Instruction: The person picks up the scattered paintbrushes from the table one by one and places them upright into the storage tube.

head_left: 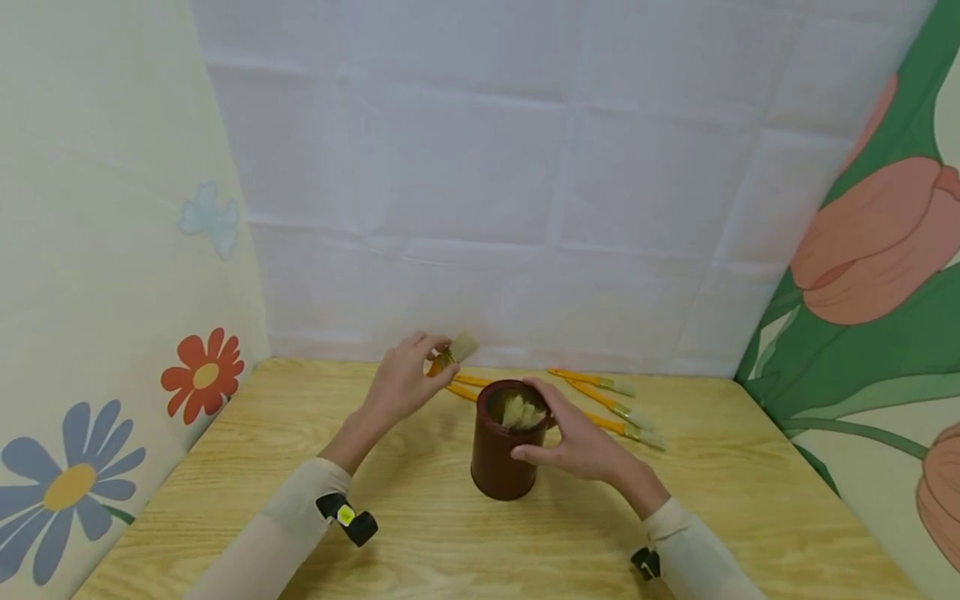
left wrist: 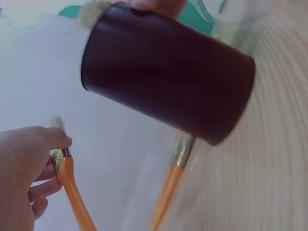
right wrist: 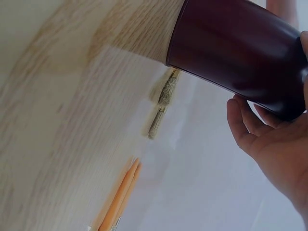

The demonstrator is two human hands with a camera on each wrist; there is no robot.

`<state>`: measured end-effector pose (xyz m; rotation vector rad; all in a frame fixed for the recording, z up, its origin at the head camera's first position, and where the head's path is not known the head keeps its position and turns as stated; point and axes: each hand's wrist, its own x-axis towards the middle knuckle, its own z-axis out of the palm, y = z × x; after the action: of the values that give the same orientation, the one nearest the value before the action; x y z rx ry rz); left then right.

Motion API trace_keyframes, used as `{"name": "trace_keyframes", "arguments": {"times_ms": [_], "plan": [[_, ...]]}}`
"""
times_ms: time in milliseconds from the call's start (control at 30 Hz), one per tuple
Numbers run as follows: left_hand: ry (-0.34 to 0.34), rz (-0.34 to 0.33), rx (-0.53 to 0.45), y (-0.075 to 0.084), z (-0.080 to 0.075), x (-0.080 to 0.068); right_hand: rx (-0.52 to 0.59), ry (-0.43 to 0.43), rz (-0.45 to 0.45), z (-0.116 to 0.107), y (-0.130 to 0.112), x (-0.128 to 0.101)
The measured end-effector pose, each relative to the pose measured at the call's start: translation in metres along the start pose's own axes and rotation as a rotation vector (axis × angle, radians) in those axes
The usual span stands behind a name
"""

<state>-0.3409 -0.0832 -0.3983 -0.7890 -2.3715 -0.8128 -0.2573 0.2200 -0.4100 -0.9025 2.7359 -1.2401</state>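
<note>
Left hand (head_left: 401,379) raised near the table's far edge, fingers pinched together. Right hand (head_left: 577,437) beside it, fingers curled, thumb forward. Both forearms sleeved.

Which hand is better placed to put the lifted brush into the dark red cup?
Left. The left hand already pinches the brush just above the cup, while the right hand grips the cup's rim.
</note>
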Motion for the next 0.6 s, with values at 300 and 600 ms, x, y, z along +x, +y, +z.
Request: {"name": "trace_keyframes", "arguments": {"times_ms": [300,600], "plan": [[0.039,-0.010,-0.389,0.034,-0.026,0.006,0.013,-0.006,-0.014,0.001,0.001,-0.001],[-0.049,-0.049,-0.754,0.069,-0.054,0.007,0.015,0.003,-0.008,0.001,0.001,0.001]]}}
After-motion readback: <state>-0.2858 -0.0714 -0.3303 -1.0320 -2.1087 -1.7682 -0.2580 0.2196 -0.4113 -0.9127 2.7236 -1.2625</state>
